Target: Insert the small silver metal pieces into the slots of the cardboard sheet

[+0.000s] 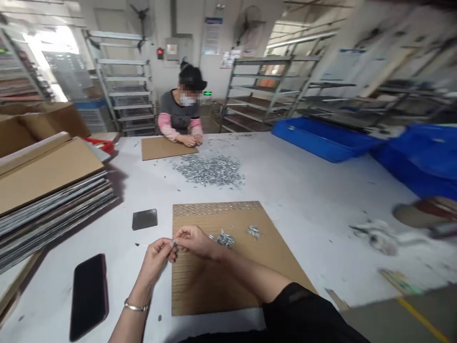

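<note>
My left hand and my right hand meet at the left edge of a brown cardboard sheet. Between their pinched fingertips is a small silvery metal piece, too small to make out in detail. Rows of similar flat metal pieces lie along the sheet's far edge. Two little heaps of loose pieces rest on the cardboard, one heap just beyond my right wrist and a smaller heap further right. Beyond the sheet spreads a large pile of metal pieces on the white table.
Left of the sheet lie a dark rectangular plate and a phone. A stack of boards fills the left side. Across the table, a co-worker leans over another cardboard sheet. Blue trays stand at the right.
</note>
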`<state>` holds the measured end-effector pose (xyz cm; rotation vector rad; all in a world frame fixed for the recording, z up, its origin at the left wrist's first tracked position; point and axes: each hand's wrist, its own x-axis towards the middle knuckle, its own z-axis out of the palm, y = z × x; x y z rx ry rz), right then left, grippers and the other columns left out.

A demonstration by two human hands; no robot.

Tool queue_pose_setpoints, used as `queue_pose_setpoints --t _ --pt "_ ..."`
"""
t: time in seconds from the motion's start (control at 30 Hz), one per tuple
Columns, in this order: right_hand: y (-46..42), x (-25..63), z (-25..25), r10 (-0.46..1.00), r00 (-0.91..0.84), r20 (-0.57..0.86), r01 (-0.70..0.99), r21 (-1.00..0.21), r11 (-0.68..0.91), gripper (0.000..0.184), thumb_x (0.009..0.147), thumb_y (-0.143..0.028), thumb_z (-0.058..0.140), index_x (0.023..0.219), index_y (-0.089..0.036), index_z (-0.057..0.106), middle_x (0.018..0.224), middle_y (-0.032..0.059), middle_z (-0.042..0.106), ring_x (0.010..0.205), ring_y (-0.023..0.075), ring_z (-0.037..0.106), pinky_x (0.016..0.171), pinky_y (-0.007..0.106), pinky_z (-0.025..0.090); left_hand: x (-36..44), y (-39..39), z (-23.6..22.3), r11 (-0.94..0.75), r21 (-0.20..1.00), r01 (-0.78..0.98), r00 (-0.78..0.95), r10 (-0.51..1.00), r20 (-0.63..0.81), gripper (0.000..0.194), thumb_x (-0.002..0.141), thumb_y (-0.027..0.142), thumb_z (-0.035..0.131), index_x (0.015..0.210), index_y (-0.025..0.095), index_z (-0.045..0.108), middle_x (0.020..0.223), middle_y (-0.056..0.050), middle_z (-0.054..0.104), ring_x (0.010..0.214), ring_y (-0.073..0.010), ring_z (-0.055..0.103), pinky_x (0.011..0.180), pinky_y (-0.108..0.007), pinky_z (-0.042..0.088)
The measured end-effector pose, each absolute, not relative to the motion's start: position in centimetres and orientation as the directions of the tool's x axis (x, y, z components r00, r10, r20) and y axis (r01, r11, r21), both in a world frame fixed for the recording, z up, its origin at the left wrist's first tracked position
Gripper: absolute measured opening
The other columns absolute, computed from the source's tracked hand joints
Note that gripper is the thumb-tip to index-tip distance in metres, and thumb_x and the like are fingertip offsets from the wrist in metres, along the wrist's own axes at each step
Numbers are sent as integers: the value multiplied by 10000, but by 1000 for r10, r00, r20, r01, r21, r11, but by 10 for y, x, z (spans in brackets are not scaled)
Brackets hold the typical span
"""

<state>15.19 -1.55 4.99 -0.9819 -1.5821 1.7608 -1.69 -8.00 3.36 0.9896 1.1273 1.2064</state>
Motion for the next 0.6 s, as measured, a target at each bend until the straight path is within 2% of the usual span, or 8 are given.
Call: queue_pose_setpoints --t 0.1,0.23,0.33,0.4,0.47,0.6 --pt "-30 169 44 887 -449 -111 -4 -992 -126 334 737 -450 769 838 -159 638 651 -12 648 586 113 605 572 229 478 9 -80 36 98 984 -151 40 995 -93 338 794 477 757 790 144 703 645 -28 673 567 -118 572 593 -244 449" --pt "-34 197 33 950 -307 -56 -139 -985 -103 386 786 -534 718 850 -168 613 734 11 683 662 128 657 646 254 534 38 -76 44 120 987 -108 50 992 -115 383 790 516 750 783 137 688 633 -17 652 531 -102 542 579 -240 448" --pt "-13 243 27 976 -187 -114 -129 -982 -140 387 790 -530 718 887 -170 612 758 15 690 659 131 662 630 256 551 47 -63 48 139 987 -84 46 990 -136 443 748 564 767 778 131 677 673 -24 650 531 -99 540 531 -229 431" --pt "11 279 24 989 -94 -111 -36 -993 -115 326 807 -465 711 905 -163 639 726 -5 661 606 109 628 593 231 534 50 -50 46 134 989 -65 38 991 -132 463 725 580 778 763 131 666 680 -21 640 547 -101 548 518 -219 426" --pt "36 309 18 995 -29 -100 127 -987 -95 213 828 -358 685 886 -153 670 690 -18 631 581 95 608 588 209 517 51 -36 40 120 992 -35 23 993 -119 470 727 592 769 754 136 658 655 -12 624 546 -100 544 511 -211 420" --pt "76 329 6 995 -12 -101 412 -907 -87 111 844 -234 609 854 -142 671 636 -13 635 535 102 597 556 193 472 52 -18 19 59 996 71 -26 998 -58 479 772 614 714 797 138 680 678 -22 644 578 -112 564 533 -214 440"
